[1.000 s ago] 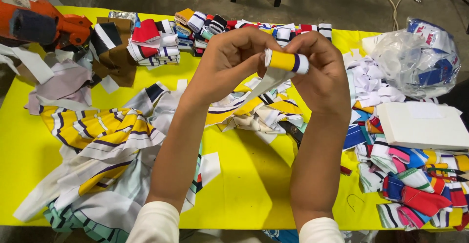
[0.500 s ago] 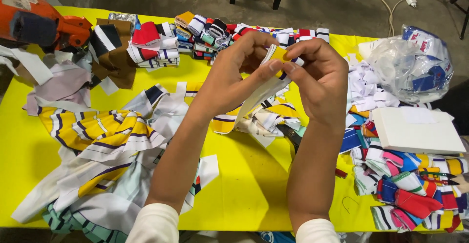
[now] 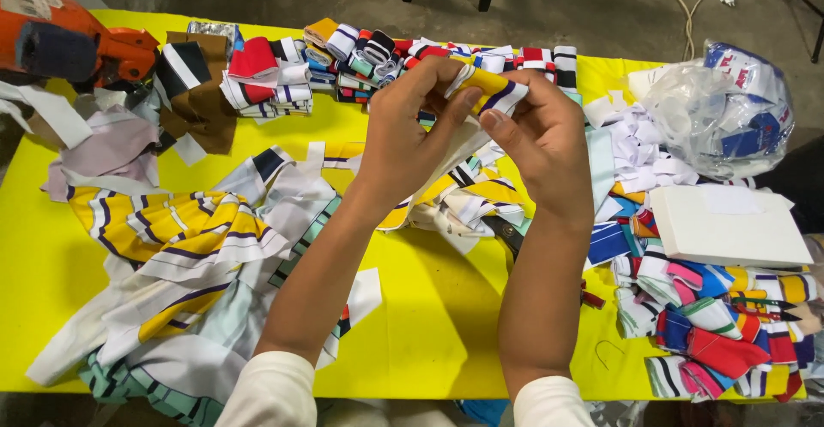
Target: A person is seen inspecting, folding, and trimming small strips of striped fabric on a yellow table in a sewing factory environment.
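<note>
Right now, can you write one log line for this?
left hand + right hand: gripping yellow striped knit fabric strip | over yellow table

Both forearms rise side by side, left hand [image 3: 410, 131] and right hand [image 3: 542, 135] meeting, fingers pinched.

Bare yellow tabletop [image 3: 446, 324] between the forearms and toward the near edge: open lane. Left blocked by striped fabric heap [image 3: 180, 255]. Right blocked by white box [image 3: 730, 225], plastic bag [image 3: 725, 109], rolled strips [image 3: 730, 333]. Far edge lined with folded strips [image 3: 360, 54]; orange tool [image 3: 69, 45] fills far-left corner.
</note>
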